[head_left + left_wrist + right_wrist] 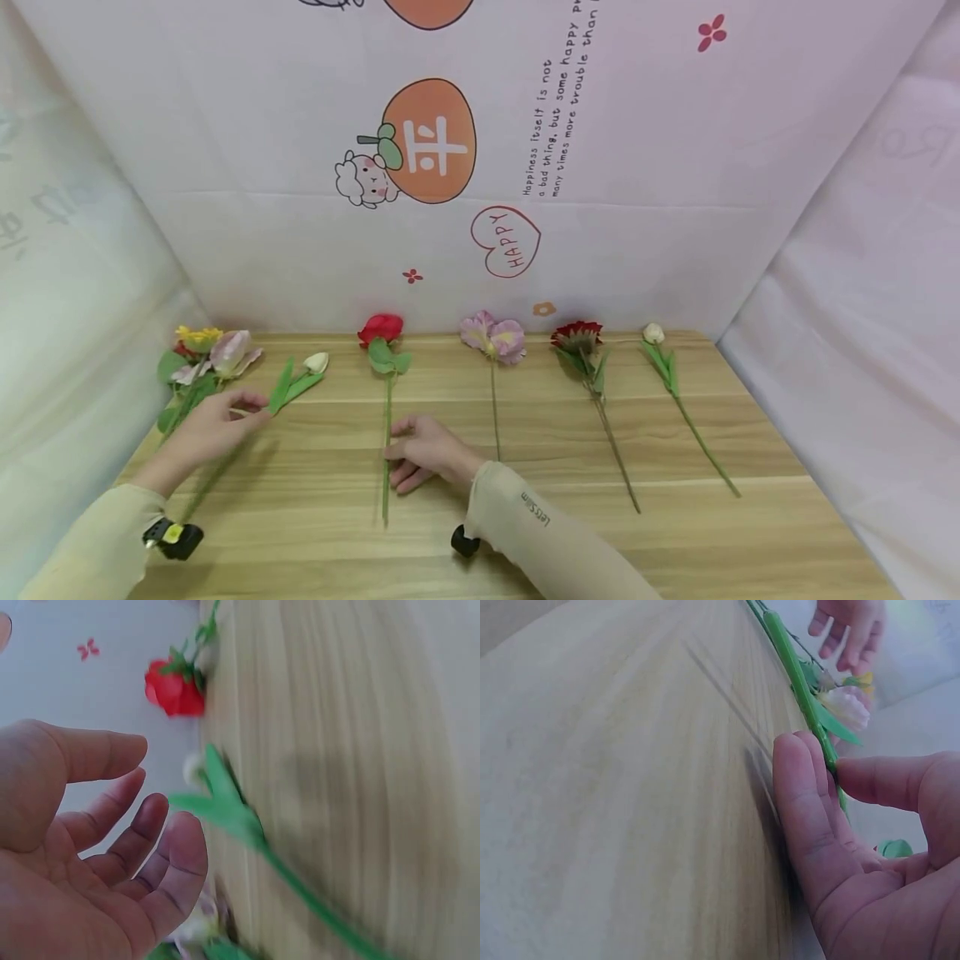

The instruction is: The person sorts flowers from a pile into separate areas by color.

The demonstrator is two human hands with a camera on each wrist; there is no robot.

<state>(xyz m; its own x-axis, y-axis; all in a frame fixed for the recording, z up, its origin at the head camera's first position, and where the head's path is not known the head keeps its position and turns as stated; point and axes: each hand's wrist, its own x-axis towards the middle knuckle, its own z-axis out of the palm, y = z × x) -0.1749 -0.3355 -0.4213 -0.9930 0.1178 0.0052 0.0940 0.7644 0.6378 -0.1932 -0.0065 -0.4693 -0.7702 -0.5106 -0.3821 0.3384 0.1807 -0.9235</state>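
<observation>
My right hand point(426, 454) pinches the green stem point(799, 682) of the red rose point(381, 328) between thumb and fingertips, partway down its length. In the right wrist view the stem runs up past the thumb, close over the wood. My left hand point(217, 425) hovers by a white tulip point(317, 363) with green leaves point(225, 814); its fingers are loosely bent, with nothing between them. Partly behind the left hand and forearm lies a cluster of flowers with a yellow bloom point(198, 338) and a pale pink bloom point(232, 354).
To the right on the wooden table point(315, 533) lie a lilac flower point(493, 337), a dark red flower point(577, 337) and another white tulip point(654, 333), stems toward me. A printed white cloth point(285, 250) rises behind the table, with white cloth on both sides.
</observation>
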